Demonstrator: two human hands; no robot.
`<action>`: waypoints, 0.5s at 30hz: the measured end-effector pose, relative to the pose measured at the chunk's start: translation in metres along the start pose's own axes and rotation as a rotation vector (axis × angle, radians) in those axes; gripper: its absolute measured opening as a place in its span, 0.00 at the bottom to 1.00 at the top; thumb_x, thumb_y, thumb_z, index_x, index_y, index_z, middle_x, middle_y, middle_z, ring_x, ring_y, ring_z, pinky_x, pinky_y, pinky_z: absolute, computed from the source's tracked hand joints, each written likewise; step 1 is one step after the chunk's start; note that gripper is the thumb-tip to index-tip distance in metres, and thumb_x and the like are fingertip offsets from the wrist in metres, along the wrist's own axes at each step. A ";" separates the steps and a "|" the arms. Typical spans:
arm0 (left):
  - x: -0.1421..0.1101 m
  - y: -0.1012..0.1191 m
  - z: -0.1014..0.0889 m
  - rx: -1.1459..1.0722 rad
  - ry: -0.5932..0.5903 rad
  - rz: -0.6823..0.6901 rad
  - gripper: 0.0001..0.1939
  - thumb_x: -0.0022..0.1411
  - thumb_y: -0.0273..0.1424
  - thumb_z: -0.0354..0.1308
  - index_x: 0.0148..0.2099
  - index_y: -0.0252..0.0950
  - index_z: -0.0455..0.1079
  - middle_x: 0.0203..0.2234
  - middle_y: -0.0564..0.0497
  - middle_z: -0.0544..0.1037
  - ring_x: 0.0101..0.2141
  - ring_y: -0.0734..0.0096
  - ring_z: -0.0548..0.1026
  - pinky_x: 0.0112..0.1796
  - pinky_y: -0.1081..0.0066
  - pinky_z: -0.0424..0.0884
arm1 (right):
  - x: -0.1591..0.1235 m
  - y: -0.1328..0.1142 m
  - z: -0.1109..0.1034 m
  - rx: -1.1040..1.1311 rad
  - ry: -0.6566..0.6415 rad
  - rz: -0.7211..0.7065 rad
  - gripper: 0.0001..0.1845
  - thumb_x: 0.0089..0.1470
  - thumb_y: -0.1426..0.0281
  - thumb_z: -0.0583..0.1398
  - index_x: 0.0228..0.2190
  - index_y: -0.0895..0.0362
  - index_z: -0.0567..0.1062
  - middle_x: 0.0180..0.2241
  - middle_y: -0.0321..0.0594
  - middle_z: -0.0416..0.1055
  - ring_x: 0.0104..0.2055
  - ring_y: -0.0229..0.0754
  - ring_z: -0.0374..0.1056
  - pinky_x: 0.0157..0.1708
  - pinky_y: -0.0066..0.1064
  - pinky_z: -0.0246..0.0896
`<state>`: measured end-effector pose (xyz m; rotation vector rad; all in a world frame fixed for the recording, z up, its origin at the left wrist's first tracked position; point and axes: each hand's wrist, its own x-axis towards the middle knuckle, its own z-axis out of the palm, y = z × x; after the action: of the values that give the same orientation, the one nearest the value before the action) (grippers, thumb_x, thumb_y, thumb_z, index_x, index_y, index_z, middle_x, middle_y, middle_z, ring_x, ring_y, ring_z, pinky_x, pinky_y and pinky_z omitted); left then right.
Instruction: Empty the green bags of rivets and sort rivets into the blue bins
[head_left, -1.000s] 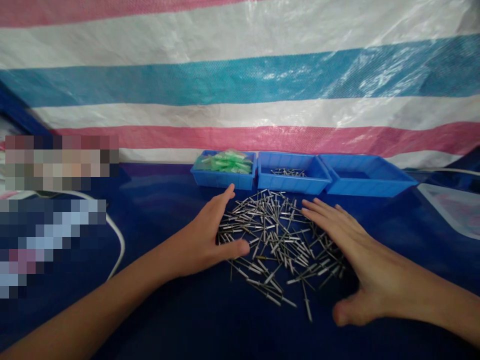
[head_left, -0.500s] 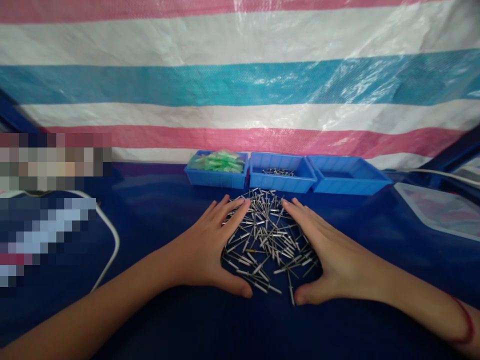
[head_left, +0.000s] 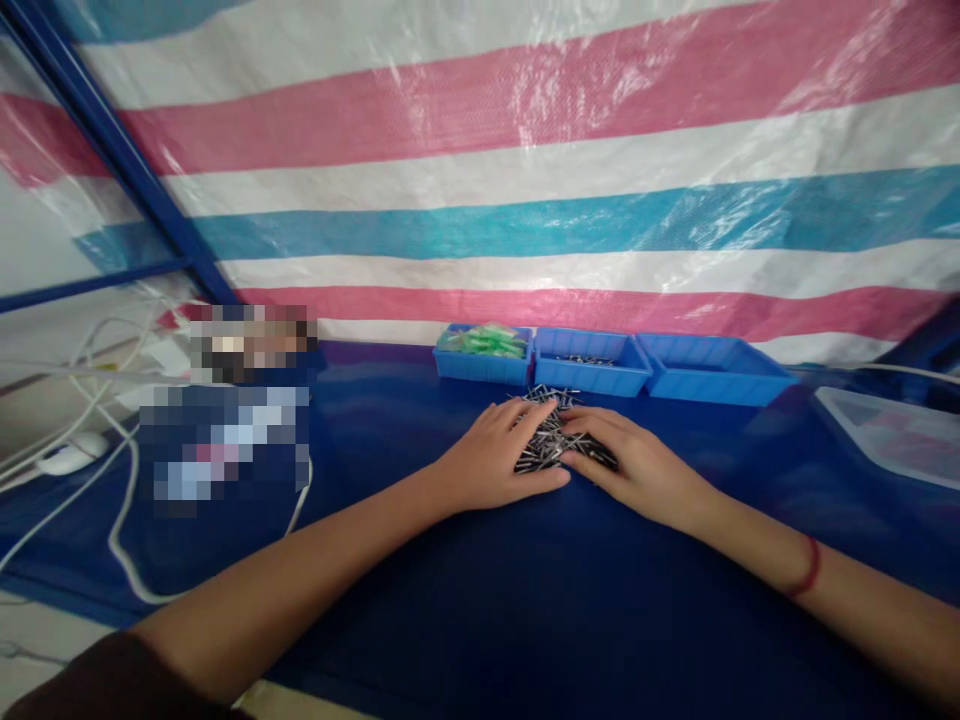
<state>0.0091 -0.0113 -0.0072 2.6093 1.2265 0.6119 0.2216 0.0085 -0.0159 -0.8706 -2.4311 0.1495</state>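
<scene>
A heap of silver blind rivets [head_left: 550, 440] lies on the dark blue tabletop [head_left: 480, 600], between my two hands. On its left side, my left hand [head_left: 495, 458] rests with fingers stretched along the heap and the thumb apart at the near edge. From the right, my right hand [head_left: 641, 465] reaches over the rivets, its fingers curved and spread from the thumb, touching the heap. Neither hand is closed around a rivet. Part of the heap is hidden under the right fingers.
Behind the heap stand three blue bins: one with green packets [head_left: 487, 342], a middle bin [head_left: 589, 380] with some rivets, and a right bin [head_left: 716, 388]. A translucent plastic container [head_left: 892, 435] sits far right. White cables [head_left: 127, 560] and a white mouse [head_left: 73, 454] lie left.
My hands have drawn closer together, and the spread rivets are now gathered into a tighter heap. The camera view has shifted, showing more of the left side.
</scene>
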 end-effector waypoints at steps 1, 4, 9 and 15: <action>0.002 0.000 0.001 0.006 0.027 -0.009 0.37 0.60 0.48 0.53 0.63 0.32 0.51 0.57 0.39 0.62 0.57 0.52 0.59 0.56 0.54 0.56 | 0.001 0.000 0.001 -0.015 0.024 -0.011 0.09 0.57 0.65 0.56 0.38 0.56 0.71 0.46 0.48 0.71 0.50 0.47 0.67 0.49 0.44 0.64; 0.008 -0.001 0.001 0.035 0.132 -0.003 0.32 0.61 0.48 0.51 0.61 0.35 0.55 0.55 0.40 0.64 0.57 0.51 0.58 0.56 0.52 0.55 | 0.002 -0.002 0.000 -0.088 0.083 -0.054 0.08 0.57 0.67 0.56 0.36 0.56 0.72 0.45 0.48 0.72 0.50 0.49 0.66 0.48 0.47 0.63; 0.013 -0.003 0.001 -0.027 0.240 0.085 0.22 0.65 0.42 0.49 0.56 0.35 0.61 0.50 0.42 0.69 0.53 0.60 0.64 0.54 0.59 0.59 | -0.001 -0.005 -0.002 -0.138 0.107 -0.067 0.07 0.57 0.69 0.56 0.36 0.56 0.73 0.43 0.48 0.71 0.48 0.49 0.65 0.46 0.46 0.62; 0.009 -0.009 0.004 -0.102 0.336 0.023 0.17 0.67 0.37 0.47 0.53 0.33 0.64 0.47 0.45 0.72 0.50 0.65 0.67 0.53 0.63 0.61 | -0.003 -0.003 -0.002 -0.111 0.099 -0.050 0.08 0.57 0.70 0.56 0.36 0.57 0.73 0.44 0.48 0.70 0.48 0.49 0.65 0.45 0.46 0.63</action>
<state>0.0101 0.0013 -0.0107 2.5077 1.2141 1.1230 0.2227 0.0037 -0.0150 -0.8442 -2.3842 -0.0469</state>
